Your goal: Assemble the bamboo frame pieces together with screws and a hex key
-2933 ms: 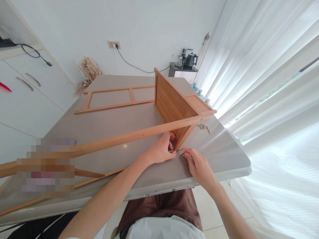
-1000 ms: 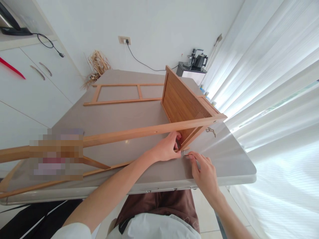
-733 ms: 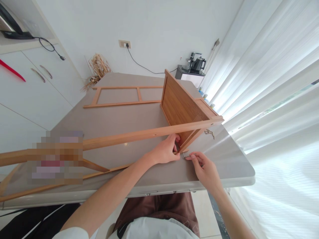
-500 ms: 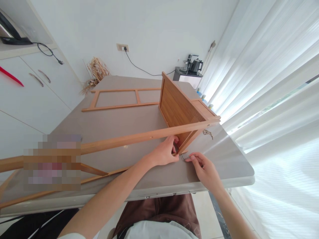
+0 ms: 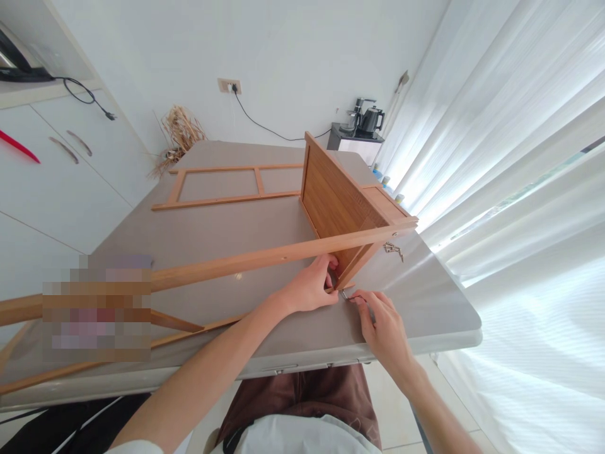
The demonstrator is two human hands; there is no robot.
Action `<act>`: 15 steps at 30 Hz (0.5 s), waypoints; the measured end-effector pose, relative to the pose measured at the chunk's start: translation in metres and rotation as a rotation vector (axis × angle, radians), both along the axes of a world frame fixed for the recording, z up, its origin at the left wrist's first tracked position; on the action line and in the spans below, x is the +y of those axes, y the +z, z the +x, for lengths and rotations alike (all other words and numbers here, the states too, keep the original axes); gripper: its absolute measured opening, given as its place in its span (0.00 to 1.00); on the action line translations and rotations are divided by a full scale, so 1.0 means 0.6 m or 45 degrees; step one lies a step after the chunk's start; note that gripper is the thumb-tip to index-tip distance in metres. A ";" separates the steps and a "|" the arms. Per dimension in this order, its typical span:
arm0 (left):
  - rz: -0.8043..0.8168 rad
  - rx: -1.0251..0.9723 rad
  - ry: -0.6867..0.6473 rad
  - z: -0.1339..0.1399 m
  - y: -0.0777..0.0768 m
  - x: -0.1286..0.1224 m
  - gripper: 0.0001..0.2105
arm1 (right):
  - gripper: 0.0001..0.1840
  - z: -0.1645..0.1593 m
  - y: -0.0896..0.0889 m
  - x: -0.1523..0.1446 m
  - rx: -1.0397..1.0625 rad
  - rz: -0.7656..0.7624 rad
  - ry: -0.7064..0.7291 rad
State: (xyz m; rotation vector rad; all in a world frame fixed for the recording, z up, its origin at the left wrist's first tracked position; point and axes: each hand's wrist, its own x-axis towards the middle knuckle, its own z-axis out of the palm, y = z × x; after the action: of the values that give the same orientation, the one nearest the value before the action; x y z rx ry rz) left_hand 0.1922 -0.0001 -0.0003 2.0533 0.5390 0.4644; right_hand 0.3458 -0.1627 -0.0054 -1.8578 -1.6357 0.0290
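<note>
A wooden frame (image 5: 265, 257) with an upright slatted panel (image 5: 338, 195) rests on the table (image 5: 222, 233). My left hand (image 5: 309, 287) is closed around the panel's lower front corner, its thumb near the joint with the bottom rail. Beside it, my right hand (image 5: 385, 321) pinches a thin metal hex key (image 5: 346, 294), whose bent end reaches the corner joint. The exact contact of the key's tip is too small to make out. Several metal screws (image 5: 394, 250) lie in a small pile beyond my right hand.
A flat ladder-like wooden frame (image 5: 217, 200) lies toward the back. At the left, a blurred patch (image 5: 97, 347) covers part of the long rails. Dried stalks (image 5: 178, 132) and a side stand with a kettle (image 5: 371, 120) are behind the table. White curtains (image 5: 510, 189) hang at right.
My right hand has shifted slightly left toward the corner, and the hex key has turned with it. My left hand keeps its grip; the view has tilted a little.
</note>
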 end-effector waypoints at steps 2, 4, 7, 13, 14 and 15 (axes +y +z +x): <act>-0.002 0.009 0.006 0.000 0.000 0.000 0.22 | 0.11 0.001 0.001 0.001 -0.049 0.015 0.006; -0.003 0.016 0.008 0.000 0.000 0.000 0.21 | 0.11 0.002 0.001 0.001 -0.094 0.023 0.010; -0.002 0.020 0.003 0.000 0.000 0.001 0.20 | 0.11 0.002 0.005 0.003 -0.172 0.024 0.032; 0.004 0.024 -0.008 -0.001 0.001 0.001 0.20 | 0.12 -0.017 0.020 0.008 -0.351 -0.002 0.075; 0.006 0.022 -0.009 -0.001 0.002 0.001 0.20 | 0.12 -0.021 0.022 0.009 -0.364 -0.010 0.069; 0.009 0.019 -0.010 -0.001 0.002 0.001 0.20 | 0.13 -0.024 0.024 0.009 -0.369 -0.019 0.061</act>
State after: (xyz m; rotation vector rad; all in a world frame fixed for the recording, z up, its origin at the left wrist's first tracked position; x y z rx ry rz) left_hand 0.1918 0.0006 0.0008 2.0662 0.5393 0.4471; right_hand 0.3314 -0.1570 0.0090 -1.9025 -1.8778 -0.2176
